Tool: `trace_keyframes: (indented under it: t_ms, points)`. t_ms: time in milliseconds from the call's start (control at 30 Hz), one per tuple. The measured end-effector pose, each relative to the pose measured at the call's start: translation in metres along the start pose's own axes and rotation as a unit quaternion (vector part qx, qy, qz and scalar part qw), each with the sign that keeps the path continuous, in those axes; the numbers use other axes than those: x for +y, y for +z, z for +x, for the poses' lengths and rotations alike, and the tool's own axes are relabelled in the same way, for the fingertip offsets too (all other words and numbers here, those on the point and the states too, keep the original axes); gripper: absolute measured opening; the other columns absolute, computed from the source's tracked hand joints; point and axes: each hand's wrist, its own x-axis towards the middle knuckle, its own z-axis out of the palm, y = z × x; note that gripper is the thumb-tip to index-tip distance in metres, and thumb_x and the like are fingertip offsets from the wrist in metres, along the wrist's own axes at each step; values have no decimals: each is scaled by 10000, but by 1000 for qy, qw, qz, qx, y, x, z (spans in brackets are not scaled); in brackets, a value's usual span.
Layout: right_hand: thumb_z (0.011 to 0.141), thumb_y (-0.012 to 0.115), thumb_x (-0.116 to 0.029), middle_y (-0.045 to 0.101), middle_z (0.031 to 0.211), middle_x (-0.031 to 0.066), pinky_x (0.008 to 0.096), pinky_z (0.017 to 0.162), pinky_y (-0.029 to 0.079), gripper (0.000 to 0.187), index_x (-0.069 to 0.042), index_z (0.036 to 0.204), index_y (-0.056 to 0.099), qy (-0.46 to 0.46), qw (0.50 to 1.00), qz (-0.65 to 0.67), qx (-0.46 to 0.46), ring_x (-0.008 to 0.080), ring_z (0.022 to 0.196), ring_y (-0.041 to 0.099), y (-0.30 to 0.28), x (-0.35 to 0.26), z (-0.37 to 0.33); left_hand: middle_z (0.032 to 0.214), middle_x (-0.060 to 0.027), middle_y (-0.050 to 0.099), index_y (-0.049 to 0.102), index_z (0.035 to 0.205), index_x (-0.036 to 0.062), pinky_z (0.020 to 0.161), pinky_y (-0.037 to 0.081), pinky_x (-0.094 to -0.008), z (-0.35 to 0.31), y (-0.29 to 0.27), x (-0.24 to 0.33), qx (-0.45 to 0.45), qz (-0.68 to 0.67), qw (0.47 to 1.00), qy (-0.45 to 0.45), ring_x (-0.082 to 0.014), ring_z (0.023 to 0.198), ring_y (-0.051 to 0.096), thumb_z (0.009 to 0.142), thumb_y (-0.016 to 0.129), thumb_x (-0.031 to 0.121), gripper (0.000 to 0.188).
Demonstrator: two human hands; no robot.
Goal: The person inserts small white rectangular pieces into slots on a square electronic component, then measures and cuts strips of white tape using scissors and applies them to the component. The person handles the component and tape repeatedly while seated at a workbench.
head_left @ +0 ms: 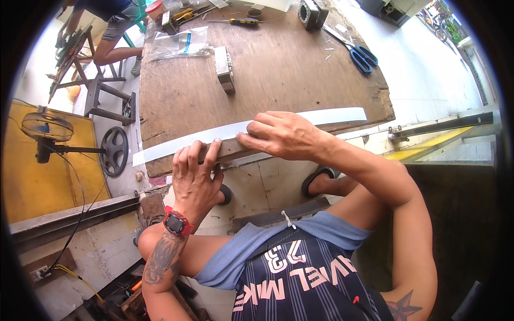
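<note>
A long white strip point(179, 142) lies along the near edge of the wooden table point(300, 72). My left hand point(194, 168) rests its fingertips on the strip's near side, the fingers slightly apart and the thumb lower, by the table edge. To its right, my right hand point(281, 135) is closed, its bent fingers and thumb pressed together at the strip's near edge. Both ends of the strip reach past my hands. Farther in on the table stands a narrow metal block point(224, 69) with pale sides.
Blue-handled scissors point(360, 56) lie at the table's right. Toward the far side are another metal block point(312, 14), a yellow-black screwdriver point(243, 22) and a clear plastic bag point(179, 44). A fan point(48, 128) stands at left. Beyond it, another person's leg point(113, 51) shows near a dark stool point(110, 96).
</note>
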Motion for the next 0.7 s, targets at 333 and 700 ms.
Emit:
trace_keyframes:
  t_ms: [333,700]
  points:
    - [869,669,-137,601,1014,50,325,875,569,325,-95,1191,648,-4,1000,-6,-3,197,958,630,-11,5,-9,1364,-96,461,473,1527,185,1188,371,-456,5,11,18,31,9,999,10,-284,1308,443,765,794,261,830]
    - [870,676,-133,591,1004,48,334,874,587,363,-105,1230,638,-9,1000,-16,-22,196,954,637,-19,11,-19,1344,-90,477,447,1536,157,1176,372,-456,14,14,29,36,-14,999,28,-280,1304,444,763,753,215,834]
